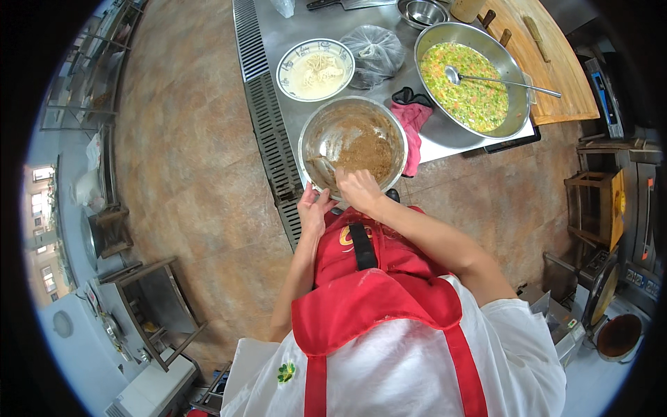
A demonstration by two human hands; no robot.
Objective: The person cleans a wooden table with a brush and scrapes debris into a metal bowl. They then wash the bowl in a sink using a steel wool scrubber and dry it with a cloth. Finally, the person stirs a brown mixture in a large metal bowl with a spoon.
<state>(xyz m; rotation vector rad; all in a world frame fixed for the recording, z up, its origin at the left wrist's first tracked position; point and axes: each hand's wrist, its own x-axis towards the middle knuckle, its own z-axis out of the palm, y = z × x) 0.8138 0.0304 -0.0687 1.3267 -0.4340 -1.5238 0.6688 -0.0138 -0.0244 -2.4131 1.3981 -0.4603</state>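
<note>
A steel mixing bowl [388,117] with brown, crumbly paste inside stands at the near edge of the metal table. My left hand [314,204] grips its near left rim, thumb at the rim. My right hand [358,188] is closed on a metal spoon [327,166], whose head lies against the bowl's left inner side; its handle is mostly hidden by the hand. Behind the bowl, a patterned dish [314,70] holds a pale liquid with doughy lumps. A pink cloth or glove [411,122] with black trim lies touching or close to the bowl's right side.
A large steel basin [424,68] of chopped green and orange vegetables in liquid, with a ladle [500,82] across it, stands at right. Beyond are a knotted plastic bag [371,54], a cleaver [359,3], small steel bowls [424,13] and a wooden board [565,88]. A slotted drain runs along the left.
</note>
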